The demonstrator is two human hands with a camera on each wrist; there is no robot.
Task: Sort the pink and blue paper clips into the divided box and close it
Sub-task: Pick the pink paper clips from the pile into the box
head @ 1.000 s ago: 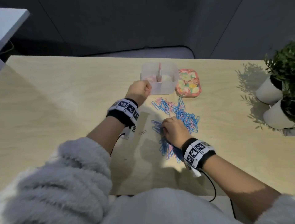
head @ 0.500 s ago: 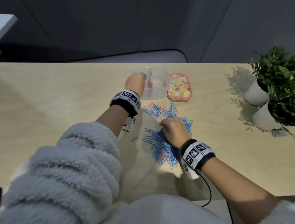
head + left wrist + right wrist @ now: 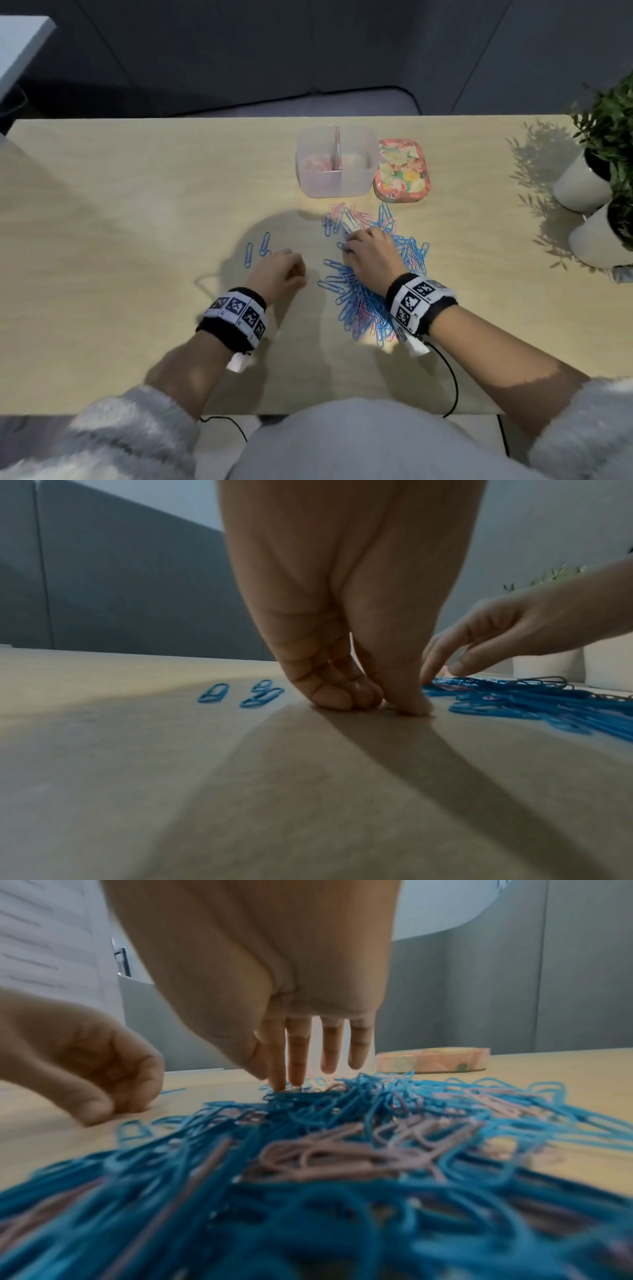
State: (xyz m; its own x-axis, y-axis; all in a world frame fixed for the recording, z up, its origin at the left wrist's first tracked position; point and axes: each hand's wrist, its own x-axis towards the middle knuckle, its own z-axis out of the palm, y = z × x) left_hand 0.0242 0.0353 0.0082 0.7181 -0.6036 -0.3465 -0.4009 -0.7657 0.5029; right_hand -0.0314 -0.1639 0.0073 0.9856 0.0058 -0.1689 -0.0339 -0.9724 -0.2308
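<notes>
Pale wooden table (image 3: pixel 120 212) under warm light, dark grey wall panels (image 3: pixel 308 44) at twelve o'clock, two potted plants (image 3: pixel 613 144) at three o'clock.

A pale wooden bench (image 3: pixel 120 212) carries a clear divided plastic box (image 3: pixel 337 162), a floral lid (image 3: pixel 401 171), heaped blue and pink paper clips (image 3: pixel 363 301), three stray blue clips (image 3: pixel 257 248) and two white plant pots (image 3: pixel 582 185).

Our left hand (image 3: pixel 279 270) is down at the table, its fingers (image 3: pixel 329 693) curled and bunched with the thumb against the surface; we cannot tell if they pinch anything. Our right hand (image 3: pixel 371 251) reaches forward with straight, spread fingers (image 3: pixel 296 1053), the tips of two pointing down. Both forearms are bare, a marker band on each wrist and fluffy sleeves pushed up.
</notes>
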